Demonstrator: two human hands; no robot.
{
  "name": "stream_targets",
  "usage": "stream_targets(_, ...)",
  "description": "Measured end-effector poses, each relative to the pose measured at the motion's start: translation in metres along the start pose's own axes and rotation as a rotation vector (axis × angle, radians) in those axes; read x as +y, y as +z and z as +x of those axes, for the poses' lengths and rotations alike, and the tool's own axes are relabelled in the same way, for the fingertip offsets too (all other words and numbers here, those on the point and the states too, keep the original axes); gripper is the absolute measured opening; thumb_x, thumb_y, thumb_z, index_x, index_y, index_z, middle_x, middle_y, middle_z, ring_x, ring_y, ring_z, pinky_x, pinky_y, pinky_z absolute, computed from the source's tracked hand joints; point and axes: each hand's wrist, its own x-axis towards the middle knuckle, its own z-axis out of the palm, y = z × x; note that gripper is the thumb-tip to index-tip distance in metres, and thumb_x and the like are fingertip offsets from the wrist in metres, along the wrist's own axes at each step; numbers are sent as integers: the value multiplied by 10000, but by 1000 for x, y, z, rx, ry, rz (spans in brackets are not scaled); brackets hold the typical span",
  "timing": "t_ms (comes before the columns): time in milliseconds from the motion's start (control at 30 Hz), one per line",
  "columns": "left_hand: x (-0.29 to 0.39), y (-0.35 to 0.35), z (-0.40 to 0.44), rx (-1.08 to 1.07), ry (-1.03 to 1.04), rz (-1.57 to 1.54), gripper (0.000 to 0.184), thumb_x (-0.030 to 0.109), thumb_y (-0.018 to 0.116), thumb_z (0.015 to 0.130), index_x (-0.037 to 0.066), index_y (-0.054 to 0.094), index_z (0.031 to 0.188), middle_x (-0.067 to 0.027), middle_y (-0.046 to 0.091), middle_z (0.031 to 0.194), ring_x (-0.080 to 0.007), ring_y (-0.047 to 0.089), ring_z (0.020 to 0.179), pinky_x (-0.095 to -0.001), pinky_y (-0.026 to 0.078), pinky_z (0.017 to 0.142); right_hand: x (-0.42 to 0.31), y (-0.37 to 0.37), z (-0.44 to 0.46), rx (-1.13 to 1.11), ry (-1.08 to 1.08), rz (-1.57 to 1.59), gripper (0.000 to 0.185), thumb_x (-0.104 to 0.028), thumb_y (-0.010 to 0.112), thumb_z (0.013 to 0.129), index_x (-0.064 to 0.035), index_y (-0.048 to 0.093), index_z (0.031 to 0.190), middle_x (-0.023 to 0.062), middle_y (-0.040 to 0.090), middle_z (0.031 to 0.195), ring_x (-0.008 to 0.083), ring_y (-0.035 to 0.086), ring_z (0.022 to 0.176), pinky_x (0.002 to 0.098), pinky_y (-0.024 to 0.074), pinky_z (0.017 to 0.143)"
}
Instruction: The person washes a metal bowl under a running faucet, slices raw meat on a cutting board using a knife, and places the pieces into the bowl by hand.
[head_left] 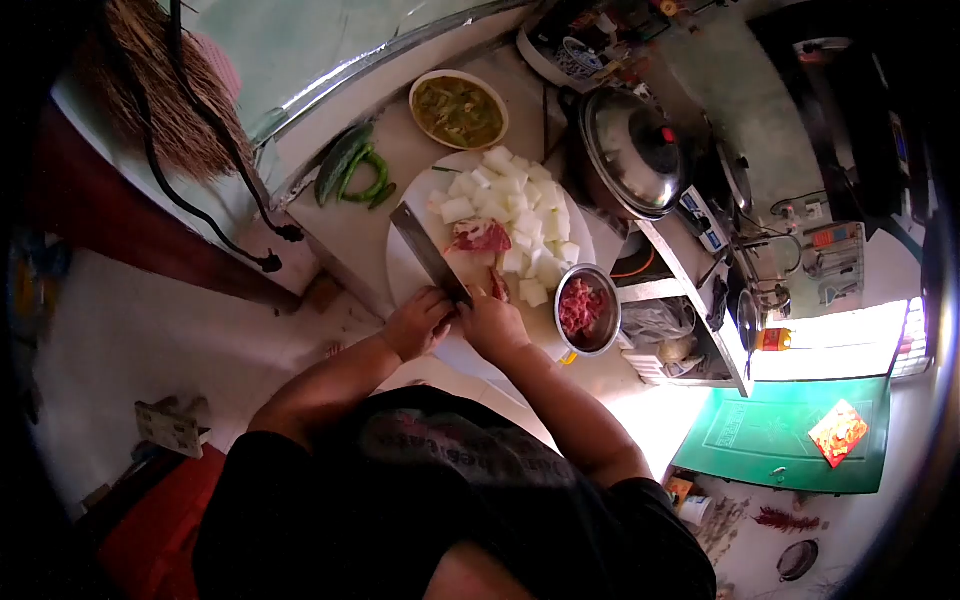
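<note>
A cleaver [428,250] points up and to the left over a round white cutting board [402,268]. My right hand [493,325] is closed at its near end, around the handle. Curled close beside it, my left hand [420,322] has its fingers closed; whatever they hold is hidden. A chunk of red meat [480,237] lies on the board right of the blade, and a smaller strip of meat [499,287] sits by my right fingertips. White cubed vegetable pieces [520,205] are heaped across the board's far and right side. Cut meat fills part of a metal bowl [602,330] at the right edge.
Behind the board stands a bowl of greenish food [459,108]. Green peppers [366,178] and a dark green cucumber-like vegetable [340,163] lie at the left. A lidded pot [632,150] is at the back right. Black cables [205,215] hang at the upper left.
</note>
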Motion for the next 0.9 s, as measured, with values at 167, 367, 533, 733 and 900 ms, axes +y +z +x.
stream_targets(167,4,-4,1,16,-62,-28,312,28,620,636,33,511,928,-149,499,938,-321,496,875,-372,443,774,7,-13,-24,114,-83,15,265,-254,451,843,-34,456,991,224,593,764,402,586,707,475,472,632)
stream_targets(367,-1,2,-3,60,-3,-5,314,12,615,639,35,505,932,-144,507,928,-314,507,850,-369,445,766,-4,-23,-31,-70,32,-25,308,-252,457,830,-19,459,1031,254,583,786,421,562,751,501,439,665)
stream_targets(533,1,2,-3,27,-21,26,327,11,615,637,38,510,946,-137,513,936,-317,508,859,-370,445,770,-12,-20,-18,-64,-51,6,327,-263,461,835,-17,454,1050,247,587,776,412,571,760,490,446,681)
stream_targets(733,7,-8,0,22,-25,59,333,13,623,639,38,514,952,-131,517,949,-320,508,873,-368,445,775,-5,-6,-2,30,-6,22,339,-291,471,830,-18,465,1030,246,588,779,408,573,770,482,445,690)
stream_targets(900,-2,3,-5,124,-9,-31,290,1,619,655,47,512,920,-142,508,918,-322,507,848,-374,448,753,8,-11,-20,107,-77,-1,294,-250,457,839,-25,475,1028,225,598,832,402,583,676,482,470,621)
